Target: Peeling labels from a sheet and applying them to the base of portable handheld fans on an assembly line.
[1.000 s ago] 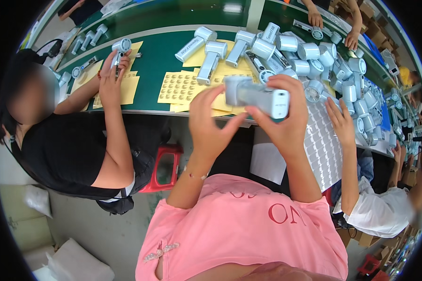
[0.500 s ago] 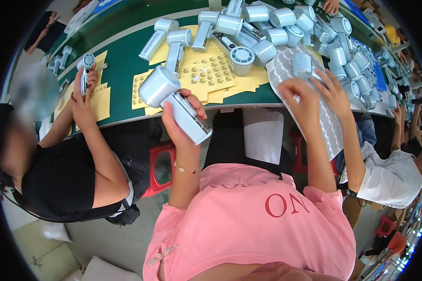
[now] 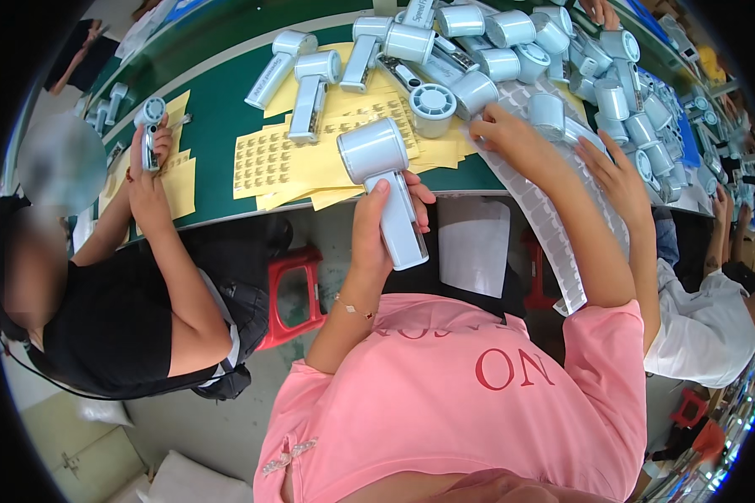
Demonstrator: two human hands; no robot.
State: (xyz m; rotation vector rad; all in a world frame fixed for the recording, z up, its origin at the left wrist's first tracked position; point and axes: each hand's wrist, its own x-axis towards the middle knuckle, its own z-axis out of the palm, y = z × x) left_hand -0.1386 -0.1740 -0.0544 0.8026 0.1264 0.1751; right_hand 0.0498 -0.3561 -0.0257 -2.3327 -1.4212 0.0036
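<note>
My left hand [image 3: 376, 220] is closed round the handle of a light-blue handheld fan [image 3: 372, 152], held upright in front of the table edge with its round head at the top. My right hand [image 3: 512, 142] rests at the upper left edge of a grey-white sheet of labels [image 3: 524, 197], fingers bent down and pressed together. What is between those fingertips is hidden. The sheet hangs over the table edge, partly behind my right forearm. Yellow sheets with small printed labels [image 3: 264, 163] lie left of centre.
Several similar fans are piled at the back right; one fan [image 3: 432, 109] stands head up near my right hand. A co-worker's hand [image 3: 617, 180] at right touches another fan [image 3: 547, 116]. At left, a second person holds a fan [image 3: 150, 134]. A red stool [image 3: 298, 293] stands below.
My left hand has moved right and turned the fan more upright. My right hand has moved left and up to the label sheet's edge. The sheet's hanging end has shifted left and down.
</note>
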